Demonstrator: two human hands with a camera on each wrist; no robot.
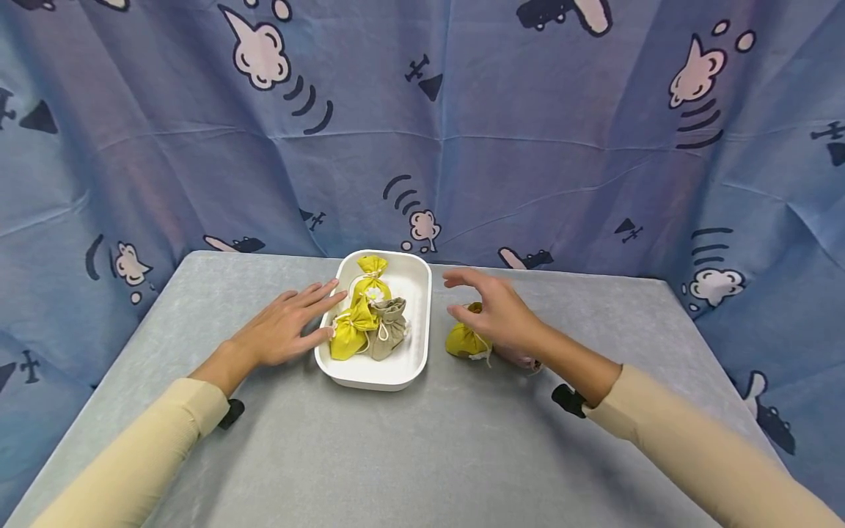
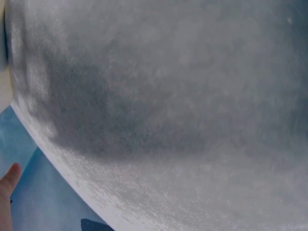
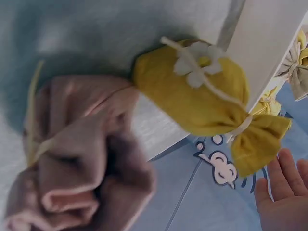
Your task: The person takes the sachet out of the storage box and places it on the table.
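Note:
My left hand [image 1: 280, 326] lies at the left side of a white tray [image 1: 414, 282], its spread fingers reaching over the rim. Inside the tray sit two yellow drawstring pouches [image 1: 346, 341] and a beige drawstring pouch [image 1: 388, 334]. To the right of the tray, my right hand [image 1: 508, 312] hovers over another yellow drawstring pouch [image 1: 462, 343], thumb and fingers apart with nothing between them. That pouch carries a white flower and cord, seen in the right wrist view. Beside it lies a dusky pink pouch [image 3: 82, 149], mostly hidden under my right hand in the head view.
A grey cloth-like tabletop [image 1: 396, 455] carries everything. Behind it hangs a blue patterned curtain [image 1: 515, 183], meeting the table's back edge. Dark wrist-camera mounts [image 1: 569, 400] sit under both forearms. The left wrist view shows mostly shadowed tabletop [image 2: 168, 96].

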